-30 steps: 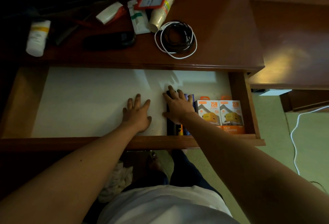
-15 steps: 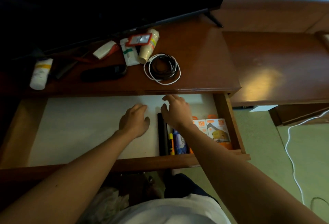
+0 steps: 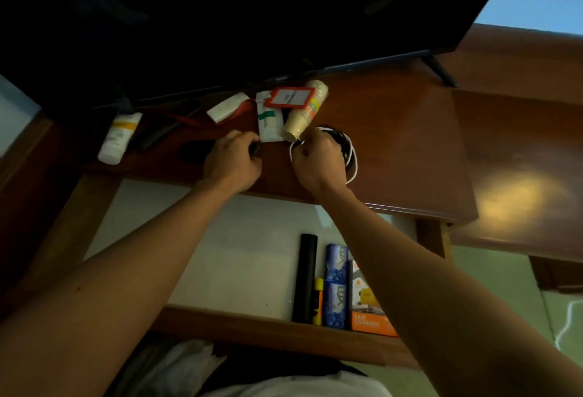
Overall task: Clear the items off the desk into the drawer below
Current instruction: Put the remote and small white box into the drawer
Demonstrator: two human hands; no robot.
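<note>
On the dark wooden desk [image 3: 394, 144], my left hand [image 3: 232, 161] is closed around the right end of a black remote [image 3: 195, 151]. My right hand [image 3: 318, 160] grips the coil of white and black cables [image 3: 350, 157] at its left side. Behind the hands lie a white sachet [image 3: 268, 122], a stack of paper cups [image 3: 304, 112] on its side, a red-framed card holder [image 3: 290, 97], a white bottle [image 3: 118, 138] and a small white box [image 3: 225, 108]. The open drawer [image 3: 220, 324] below holds a black bar [image 3: 304, 276], a blue box [image 3: 336, 286] and an orange charger box [image 3: 369, 317].
A black TV screen [image 3: 252, 18] stands at the back of the desk, its foot [image 3: 440, 71] at the right. A lower wooden surface [image 3: 520, 176] adjoins on the right. A white cable [image 3: 566, 324] trails on the green floor.
Both hands left the drawer and rose to the desk top. The left closed on the black remote, the right on the cable coil. The view tilted up.
</note>
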